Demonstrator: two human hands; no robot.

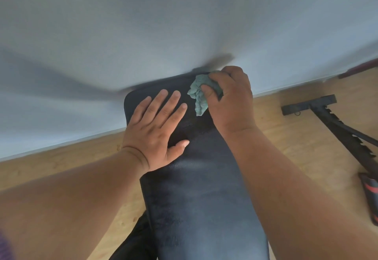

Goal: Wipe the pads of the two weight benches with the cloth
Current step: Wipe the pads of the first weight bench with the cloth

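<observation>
The right hand (229, 96) is closed around a crumpled green cloth (199, 94), with the thumb and fingers pinching it, and presses it against the far right corner of the black bench pad (200, 198). The left hand (155, 128) lies flat on the pad, fingers spread, just beside the cloth but not touching it; I think it serves to steady the pad.

To do this step well, I judge that the cloth should be opened a little, because bunched like this only a small part of it meets the surface. Long strokes from the far end toward the body, each one overlapping the last, would cover the pad evenly. The left hand must also move away at some point, since the area under its palm cannot be wiped while it rests there. The rounded edges of the pad need a pass too.

Several things are hard to make out. The far edge of the pad is blurred against the pale wall (184, 24), so I cannot tell where exactly it ends. The near end of the pad is cut off at the bottom. On the wooden floor (286, 137) to the right lies a black metal frame (331, 120) with a toothed bar, probably part of a second bench, but its pad is not in view. Whether the pad shows dirt or moisture I cannot say.
</observation>
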